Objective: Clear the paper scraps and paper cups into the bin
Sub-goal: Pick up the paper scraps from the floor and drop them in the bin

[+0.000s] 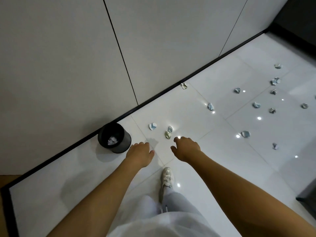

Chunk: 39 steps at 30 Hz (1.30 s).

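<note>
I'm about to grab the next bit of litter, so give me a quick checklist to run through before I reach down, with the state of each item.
1. Left hand free: ok, holds nothing.
2. Right hand free: ok, fingers loosely curled, empty.
3. Nearest target: ok, crumpled yellowish paper scrap lies just beyond the right hand.
4. Round black bin upright and open: ok, white paper already inside.
5. Path between scrap and bin: ok, only the crushed blue and white paper cup nearby.
6. Floor cleared: not ok, many scraps still scattered on the glossy white tiled floor.

No text, label, brand, number or sign can be read on anything here.
</note>
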Available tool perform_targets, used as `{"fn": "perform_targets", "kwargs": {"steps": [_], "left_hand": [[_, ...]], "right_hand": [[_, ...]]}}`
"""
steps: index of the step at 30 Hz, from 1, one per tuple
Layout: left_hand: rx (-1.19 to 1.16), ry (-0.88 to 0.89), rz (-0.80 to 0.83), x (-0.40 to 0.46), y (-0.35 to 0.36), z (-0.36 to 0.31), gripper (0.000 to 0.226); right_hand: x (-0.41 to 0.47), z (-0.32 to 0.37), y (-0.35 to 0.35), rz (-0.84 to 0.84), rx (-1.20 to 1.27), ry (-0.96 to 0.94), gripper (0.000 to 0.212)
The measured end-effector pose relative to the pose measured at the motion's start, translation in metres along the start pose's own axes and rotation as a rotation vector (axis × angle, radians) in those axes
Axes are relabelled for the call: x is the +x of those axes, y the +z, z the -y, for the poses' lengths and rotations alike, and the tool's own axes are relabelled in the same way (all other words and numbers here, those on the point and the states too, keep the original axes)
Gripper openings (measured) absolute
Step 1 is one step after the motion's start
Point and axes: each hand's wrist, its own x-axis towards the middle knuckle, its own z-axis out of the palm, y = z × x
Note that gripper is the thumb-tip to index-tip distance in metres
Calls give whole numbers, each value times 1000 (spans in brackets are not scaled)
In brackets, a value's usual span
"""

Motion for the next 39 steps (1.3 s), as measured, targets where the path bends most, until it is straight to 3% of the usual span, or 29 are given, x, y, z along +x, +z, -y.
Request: {"fn": "perform_targets", "kwargs": {"steps": [10, 24, 31, 39], "left_hand": [[-112, -43, 32, 110, -62, 31, 48], [-33, 58, 120, 261, -100, 106, 43], [-105, 20, 156, 356, -38, 119, 40], [-312, -64, 105, 487, 79, 145, 44]], "right_hand": [[116, 11, -50, 58, 46, 22, 42], [258, 68, -57, 81, 221, 142, 44], [349, 44, 9, 113, 292, 180, 45], [486, 21, 148, 115, 350, 154, 46]]}}
